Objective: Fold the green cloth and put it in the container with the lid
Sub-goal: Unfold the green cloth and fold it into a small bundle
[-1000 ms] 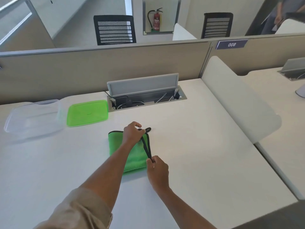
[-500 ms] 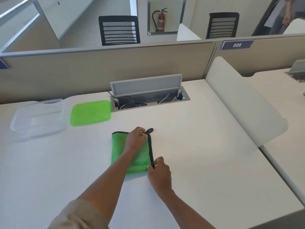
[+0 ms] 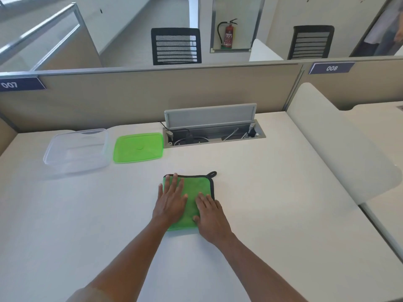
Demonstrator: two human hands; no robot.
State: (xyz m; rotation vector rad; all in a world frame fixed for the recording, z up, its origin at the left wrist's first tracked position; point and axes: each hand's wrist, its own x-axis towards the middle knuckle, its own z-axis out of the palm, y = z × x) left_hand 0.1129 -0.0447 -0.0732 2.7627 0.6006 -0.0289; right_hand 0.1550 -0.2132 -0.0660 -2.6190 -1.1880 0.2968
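The green cloth (image 3: 197,188) with black trim lies folded into a small square on the white desk, its hanging loop at the far right corner. My left hand (image 3: 171,200) rests flat on the cloth's left half, fingers spread. My right hand (image 3: 210,216) lies flat on its near right part, fingers apart. Neither hand grips anything. The clear plastic container (image 3: 77,150) stands open at the far left, and its green lid (image 3: 138,147) lies flat on the desk just right of it.
An open cable box with a raised grey flap (image 3: 210,115) sits in the desk behind the cloth. A beige partition (image 3: 152,94) closes the far edge. A white rounded divider (image 3: 340,149) borders the right side.
Both hands let go of the cloth's right edge and now press flat on top of it. The cloth lies squarer and flatter, and the camera has tilted a little.
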